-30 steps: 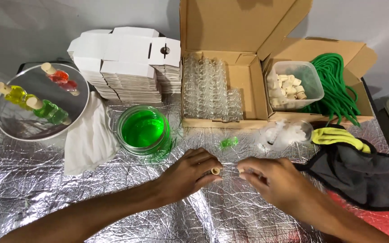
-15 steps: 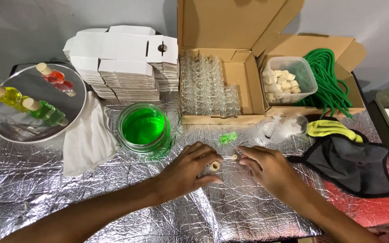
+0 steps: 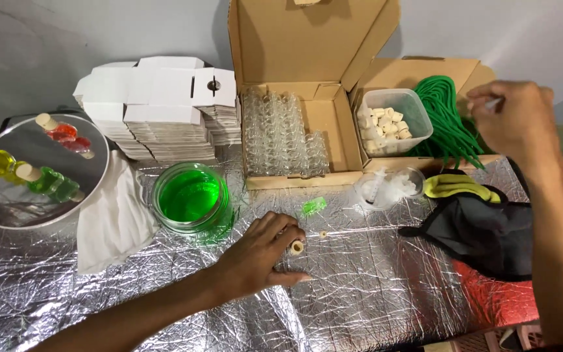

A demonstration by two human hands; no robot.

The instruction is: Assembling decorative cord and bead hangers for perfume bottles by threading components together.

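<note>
Head view, cork [image 3: 296, 247] pinched in left fingers [image 3: 292, 236]

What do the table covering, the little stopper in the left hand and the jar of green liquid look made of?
Table covering: looks like metal foil or foil-faced sheet, silver, shiny and creased all over.
Stopper at the left hand: probably cork, with its matte tan surface and short cylinder shape.
Jar: clear glass or hard plastic; the green liquid shows through its wall, but the look alone cannot settle which.
</note>
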